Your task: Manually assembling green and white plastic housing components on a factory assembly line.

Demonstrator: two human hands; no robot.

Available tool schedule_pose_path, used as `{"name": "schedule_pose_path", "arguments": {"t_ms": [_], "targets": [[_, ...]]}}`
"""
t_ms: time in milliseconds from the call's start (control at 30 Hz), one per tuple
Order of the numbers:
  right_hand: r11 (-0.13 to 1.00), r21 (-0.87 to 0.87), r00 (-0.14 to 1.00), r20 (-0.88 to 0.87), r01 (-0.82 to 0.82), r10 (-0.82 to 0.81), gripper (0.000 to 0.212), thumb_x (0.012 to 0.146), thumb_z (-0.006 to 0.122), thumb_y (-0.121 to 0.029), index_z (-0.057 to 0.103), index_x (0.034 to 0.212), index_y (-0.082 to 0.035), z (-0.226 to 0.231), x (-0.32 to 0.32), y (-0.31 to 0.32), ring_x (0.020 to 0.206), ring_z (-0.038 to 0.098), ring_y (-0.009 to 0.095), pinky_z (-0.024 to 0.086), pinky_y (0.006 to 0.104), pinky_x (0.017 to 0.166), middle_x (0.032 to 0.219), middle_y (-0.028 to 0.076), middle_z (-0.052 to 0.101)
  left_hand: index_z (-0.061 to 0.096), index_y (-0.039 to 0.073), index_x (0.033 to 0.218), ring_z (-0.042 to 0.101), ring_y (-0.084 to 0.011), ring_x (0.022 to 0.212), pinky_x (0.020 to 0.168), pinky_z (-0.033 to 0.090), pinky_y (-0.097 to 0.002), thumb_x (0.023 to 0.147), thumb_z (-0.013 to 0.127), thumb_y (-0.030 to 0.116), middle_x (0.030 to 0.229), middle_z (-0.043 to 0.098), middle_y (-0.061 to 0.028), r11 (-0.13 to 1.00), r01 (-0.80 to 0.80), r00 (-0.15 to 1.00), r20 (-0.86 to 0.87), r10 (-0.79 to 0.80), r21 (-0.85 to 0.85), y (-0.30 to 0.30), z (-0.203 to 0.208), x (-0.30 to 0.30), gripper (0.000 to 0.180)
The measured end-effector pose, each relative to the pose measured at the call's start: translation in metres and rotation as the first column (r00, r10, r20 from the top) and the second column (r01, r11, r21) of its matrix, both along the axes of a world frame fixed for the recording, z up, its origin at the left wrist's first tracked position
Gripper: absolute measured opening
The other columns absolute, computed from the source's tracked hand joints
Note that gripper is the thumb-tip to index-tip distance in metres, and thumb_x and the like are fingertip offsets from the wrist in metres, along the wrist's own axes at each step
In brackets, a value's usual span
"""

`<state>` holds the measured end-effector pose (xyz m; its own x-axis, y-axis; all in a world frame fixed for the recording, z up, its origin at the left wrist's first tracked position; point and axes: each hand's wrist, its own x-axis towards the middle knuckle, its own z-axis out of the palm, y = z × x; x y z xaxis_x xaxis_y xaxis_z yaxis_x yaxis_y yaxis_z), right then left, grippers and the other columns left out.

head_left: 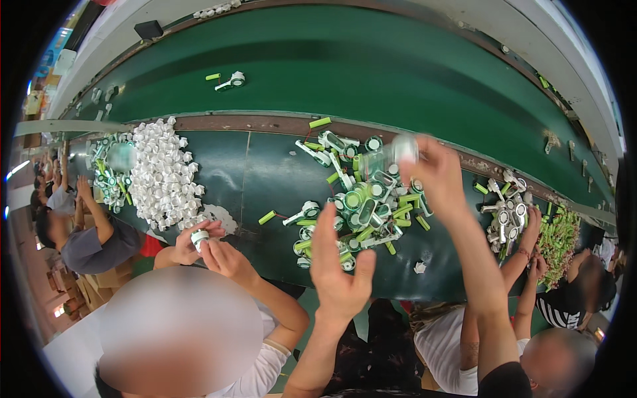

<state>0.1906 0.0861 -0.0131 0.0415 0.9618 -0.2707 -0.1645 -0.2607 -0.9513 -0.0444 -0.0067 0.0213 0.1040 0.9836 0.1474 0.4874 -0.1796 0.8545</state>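
Note:
My left hand [340,268] is open, its fingers stretched upward and the thumb apart, above the near side of a pile. Over the pile's far right edge, my right hand [434,171] has its fingers closed around a white, round-ended device [405,148], smeared by motion; its exact kind cannot be made out. The pile of white-and-green housings [363,205] lies on the dark green table, partly hidden by my hands. Among the housings are bright green battery cells [267,217], some joined by thin wires.
Beyond the table runs a green conveyor belt [318,60] carrying one housing with a cell [232,81]. At left is a heap of small white parts [162,176]. Co-workers sit on both sides; the left one's hands [215,252] hold a small white-and-green piece. Another pile [507,215] lies at right.

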Motion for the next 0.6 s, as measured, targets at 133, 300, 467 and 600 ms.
{"name": "schedule_pose_path", "arguments": {"t_ms": [133, 300, 467, 600], "targets": [[0.976, 0.050, 0.973, -0.108, 0.211, -0.205, 0.029, 0.098, 0.085, -0.016, 0.076, 0.120, 0.001, -0.012, 0.022, 0.141, 0.082, 0.071, 0.015, 0.061, 0.0314, 0.076, 0.096, 0.009, 0.076, 0.049, -0.007, 0.162, 0.064, -0.0386, 0.138, 0.119, 0.049, -0.0479, 0.103, 0.078, 0.020, 0.154, 0.062, -0.0256, 0.982, -0.112, 0.987, 0.094, 0.127, -0.155, -0.015, 0.005, -0.011, 0.071], [0.905, 0.424, 0.760, 0.596, -0.023, -0.260, 0.040, 0.091, 0.086, -0.016, 0.075, 0.124, 0.005, -0.014, 0.087, 0.290, 0.090, 0.075, 0.019, 0.061, 0.0332, 0.086, 0.109, 0.010, 0.081, 0.059, -0.007, 0.154, 0.070, -0.0371, 0.126, 0.109, 0.056, -0.0455, 0.099, 0.079, 0.009, 0.146, 0.066, -0.0255, 0.971, -0.077, 0.991, 0.087, 0.099, -0.228, -0.034, -0.008, -0.018, 0.060], [0.889, 0.319, 0.896, 0.190, 0.329, -0.400, 0.062, 0.099, 0.081, -0.021, 0.053, 0.151, -0.004, -0.044, 0.045, 0.263, 0.122, 0.065, 0.025, 0.048, 0.0430, 0.111, 0.138, 0.014, 0.068, 0.063, -0.006, 0.149, 0.072, -0.0372, 0.125, 0.107, 0.057, -0.0456, 0.102, 0.078, 0.012, 0.142, 0.069, -0.0248, 0.957, -0.089, 0.979, 0.153, 0.136, -0.278, -0.049, -0.018, -0.026, 0.053], [0.944, 0.261, 0.934, 0.240, 0.201, -0.265, 0.035, 0.099, 0.080, -0.007, 0.074, 0.130, 0.004, -0.053, 0.014, 0.141, 0.095, 0.078, 0.020, 0.062, 0.0335, 0.086, 0.116, 0.015, 0.082, 0.067, -0.005, 0.144, 0.074, -0.0369, 0.121, 0.105, 0.058, -0.0452, 0.102, 0.078, 0.011, 0.136, 0.073, -0.0242, 0.955, -0.073, 0.989, 0.106, 0.108, -0.287, -0.054, -0.017, -0.039, 0.047]]}}
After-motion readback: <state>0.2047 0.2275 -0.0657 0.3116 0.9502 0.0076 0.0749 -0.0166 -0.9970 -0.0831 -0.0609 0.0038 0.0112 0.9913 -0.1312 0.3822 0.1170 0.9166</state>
